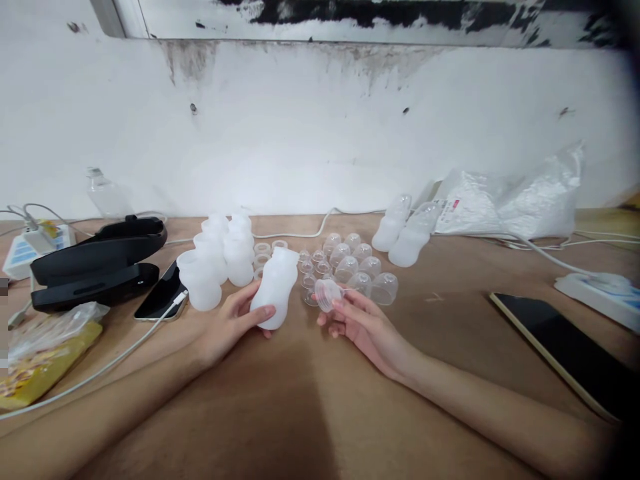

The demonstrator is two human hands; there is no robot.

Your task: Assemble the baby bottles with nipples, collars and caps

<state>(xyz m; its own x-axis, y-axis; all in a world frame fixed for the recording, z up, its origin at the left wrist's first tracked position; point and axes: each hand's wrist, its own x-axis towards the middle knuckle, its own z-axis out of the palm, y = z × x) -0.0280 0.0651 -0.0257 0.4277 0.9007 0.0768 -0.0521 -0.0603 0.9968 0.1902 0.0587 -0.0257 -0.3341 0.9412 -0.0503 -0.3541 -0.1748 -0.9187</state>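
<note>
My left hand (240, 320) is wrapped round a frosted white bottle (278, 290), which is open at the neck and leans slightly right. Between the fingertips of my right hand (363, 327) is a small clear ribbed piece (327, 295), just right of the bottle. Several open frosted bottles (203, 290) stand to the left. Behind the held bottle lie clear rings (279, 245). Small clear nipples (307, 267) and clear domed caps (384, 289) are set out in rows behind my right hand. Farther right, two capped bottles (411, 240) stand near the wall.
A phone (163, 293), black cases (100, 257), a bag of snacks (50, 353) and a power strip (37, 247) are on the left. To the right are a larger phone (560, 353), another power strip (603, 297) and a plastic bag (505, 200). White cables cross the table.
</note>
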